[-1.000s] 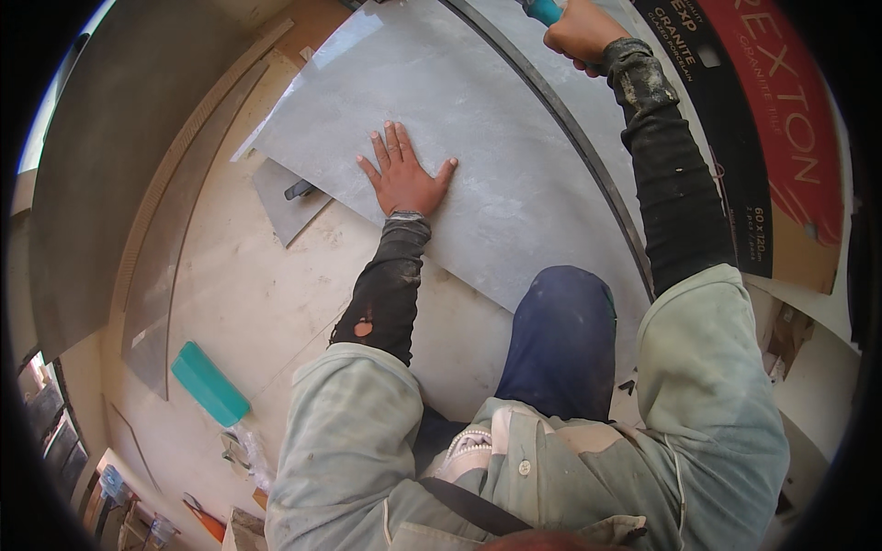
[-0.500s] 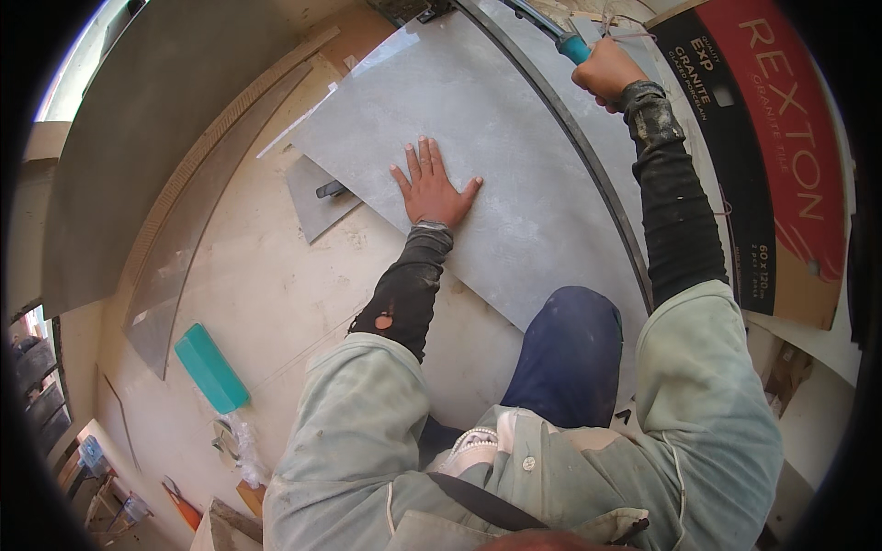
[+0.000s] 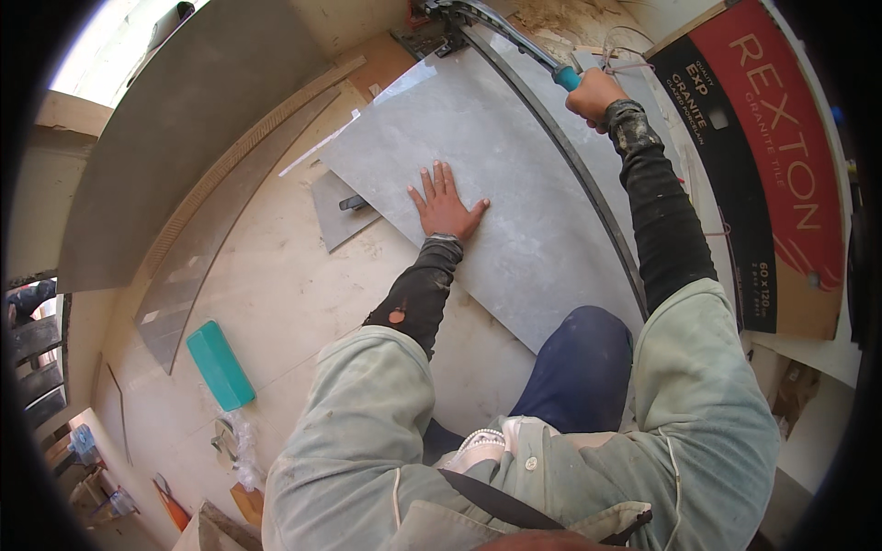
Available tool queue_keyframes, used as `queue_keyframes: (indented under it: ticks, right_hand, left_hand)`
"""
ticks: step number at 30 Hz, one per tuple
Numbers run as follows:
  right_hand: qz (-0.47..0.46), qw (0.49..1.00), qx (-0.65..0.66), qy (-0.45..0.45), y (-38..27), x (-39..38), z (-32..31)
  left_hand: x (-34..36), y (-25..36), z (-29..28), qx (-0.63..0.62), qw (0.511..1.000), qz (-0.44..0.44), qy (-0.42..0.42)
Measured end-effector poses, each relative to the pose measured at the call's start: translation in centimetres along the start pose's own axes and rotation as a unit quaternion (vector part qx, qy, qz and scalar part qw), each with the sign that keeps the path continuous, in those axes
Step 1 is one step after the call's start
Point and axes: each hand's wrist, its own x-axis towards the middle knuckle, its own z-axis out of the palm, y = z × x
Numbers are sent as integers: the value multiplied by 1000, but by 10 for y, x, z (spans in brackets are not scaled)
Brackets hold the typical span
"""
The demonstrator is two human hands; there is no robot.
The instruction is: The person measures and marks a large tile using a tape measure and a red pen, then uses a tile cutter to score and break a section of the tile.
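A large grey tile point(image 3: 404, 129) lies under the dark rail point(image 3: 574, 161) of a manual tile cutter. My left hand point(image 3: 447, 209) rests flat on the tile left of the rail, fingers spread. At the upper right, my right hand point(image 3: 595, 96) is closed round the teal grip of the tile cutter's handle point(image 3: 568, 78). The handle's metal lever runs up to the cutter's carriage point(image 3: 446, 23) at the far end of the rail. A small grey tile piece point(image 3: 338, 220) sits partly beneath the large tile's left edge, beside a dark support arm point(image 3: 352, 203).
A teal box point(image 3: 220, 365) stands on the pale floor at left, near a clear plastic-wrapped item point(image 3: 244, 450). Large tile sheets point(image 3: 184, 138) lean along the left wall. A red and black tile carton point(image 3: 772, 156) stands at right. Orange-handled pliers point(image 3: 172, 503) lie lower left.
My view has shifted, so the scene sits lower and more of the cutter's far end shows. The left hand stays flat on the tile; the right keeps its hold on the handle.
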Motion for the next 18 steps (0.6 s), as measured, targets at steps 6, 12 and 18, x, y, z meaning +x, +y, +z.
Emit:
queue_keyframes:
  ticks: [6,12,18]
  right_hand:
    - [-4,1000,-5,-1,4,-2,1]
    - [-8,1000,-23,16,3,-6,11]
    - [-21,999,-24,1,18,9,8]
  left_hand:
    - [-21,-3,-5,7,999,-35,2]
    - [-27,-7,1,21,999,-33,4]
    - [-27,-7,7,17,999,-29,14]
